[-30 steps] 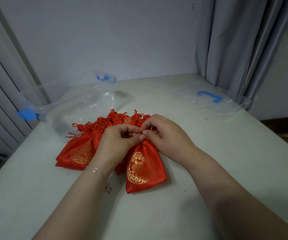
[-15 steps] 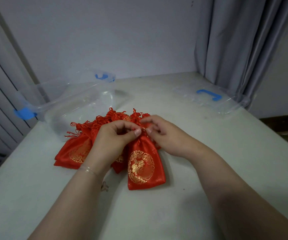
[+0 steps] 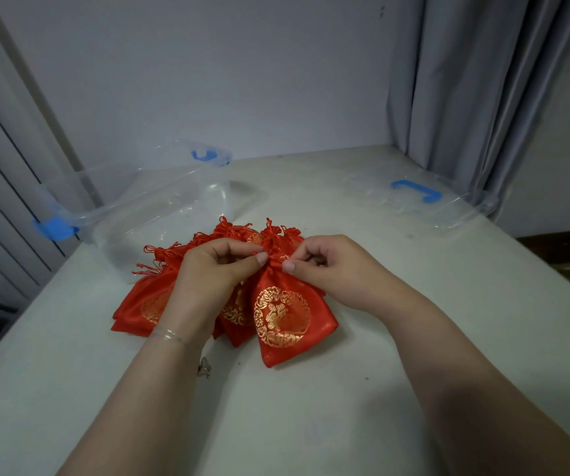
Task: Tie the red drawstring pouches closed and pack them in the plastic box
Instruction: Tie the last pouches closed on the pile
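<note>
Several red drawstring pouches with gold patterns lie fanned on the white table [image 3: 414, 338]. The front pouch [image 3: 285, 316] lies on top at the right of the pile [image 3: 146, 304]. My left hand [image 3: 214, 269] pinches its gathered neck from the left. From the right, my right hand [image 3: 328, 266] pinches the same neck, thumb against fingers. The clear plastic box [image 3: 132, 207] with blue clips stands open behind the pile at the left, nothing inside that I can see.
The box's clear lid [image 3: 424, 204] with a blue handle lies flat at the back right near the grey curtain [image 3: 482, 80]. A wall closes the back. The table edge drops off at the right and left.
Both hands have drawn slightly apart at the pouch's neck, and the neck looks more bunched. The pouch has shifted a little to the right.
</note>
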Demonstrator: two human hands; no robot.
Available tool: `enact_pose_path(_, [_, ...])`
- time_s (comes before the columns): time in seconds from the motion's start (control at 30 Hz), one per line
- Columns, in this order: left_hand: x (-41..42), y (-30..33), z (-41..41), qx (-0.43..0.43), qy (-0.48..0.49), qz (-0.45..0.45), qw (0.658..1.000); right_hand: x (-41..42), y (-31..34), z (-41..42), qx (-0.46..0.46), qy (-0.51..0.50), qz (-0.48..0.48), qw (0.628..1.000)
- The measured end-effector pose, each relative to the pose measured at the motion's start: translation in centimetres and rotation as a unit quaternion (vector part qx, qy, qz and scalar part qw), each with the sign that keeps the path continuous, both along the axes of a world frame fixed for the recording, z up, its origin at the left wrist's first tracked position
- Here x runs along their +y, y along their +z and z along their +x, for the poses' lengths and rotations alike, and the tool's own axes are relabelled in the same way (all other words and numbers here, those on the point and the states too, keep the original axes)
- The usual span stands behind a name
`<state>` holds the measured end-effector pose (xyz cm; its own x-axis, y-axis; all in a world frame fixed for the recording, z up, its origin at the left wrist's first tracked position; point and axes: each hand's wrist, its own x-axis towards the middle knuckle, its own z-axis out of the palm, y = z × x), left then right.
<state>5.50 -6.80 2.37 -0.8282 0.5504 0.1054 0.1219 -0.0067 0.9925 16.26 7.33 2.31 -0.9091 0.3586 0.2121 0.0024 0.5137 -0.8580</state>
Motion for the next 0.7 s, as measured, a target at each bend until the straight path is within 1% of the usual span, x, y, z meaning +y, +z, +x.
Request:
enact_pose_path(0.13, [-0.1, -0.1, -0.3, -0.011, -0.007, 0.004, 1.000, 0.2, 0.0, 0.2, -0.037, 0.010, 0.008, 0.999])
enact_pose_path(0.2, [-0.2, -0.1, -0.3, 0.005, -0.016, -0.009, 1.000, 0.6, -0.1, 0.2, -0.041, -0.035, 0.053, 0.997])
enact_pose_path(0.27, [-0.1, -0.1, -0.2, 0.023, -0.040, -0.009, 0.999, 1.1, -0.2, -0.1, 0.014, -0.102, 0.093, 0.990])
enact_pose_path(0.3, [0.0, 0.0, 0.0, 0.031, -0.057, -0.004, 0.998, 1.2, -0.1, -0.1, 0.046, -0.097, 0.083, 0.991])
enact_pose_path(0.33, [0.1, 0.0, 0.3, 0.038, -0.076, 0.001, 0.996, 1.1, -0.1, -0.2, 0.062, -0.066, 0.063, 0.994])
enact_pose_path(0.37, [0.2, -0.1, 0.6, 0.045, -0.094, 0.005, 0.995, 1.0, -0.1, -0.2, 0.059, -0.023, 0.042, 0.997])
enact_pose_path(0.43, [0.3, -0.1, 1.0, 0.063, -0.113, 0.008, 0.992, 0.6, -0.4, -0.4, 0.008, 0.031, 0.020, 0.999])
enact_pose_path(0.5, [0.4, -0.2, 1.2, 0.084, -0.106, 0.012, 0.991, 0.5, -0.6, -0.5, -0.020, 0.025, 0.001, 0.999])
enact_pose_path(0.57, [0.4, -0.1, 1.0, 0.099, -0.094, 0.015, 0.991, 0.5, -0.6, -0.5, -0.017, -0.005, -0.023, 1.000])
enact_pose_path(0.63, [0.3, 0.0, 0.7, 0.112, -0.099, 0.000, 0.989, 0.4, -0.6, -0.5, -0.022, -0.028, 0.004, 0.999])
enact_pose_path(0.7, [0.2, -0.2, 0.5, 0.138, -0.090, -0.032, 0.986, -0.2, -0.5, -0.5, -0.010, -0.036, 0.067, 0.997])
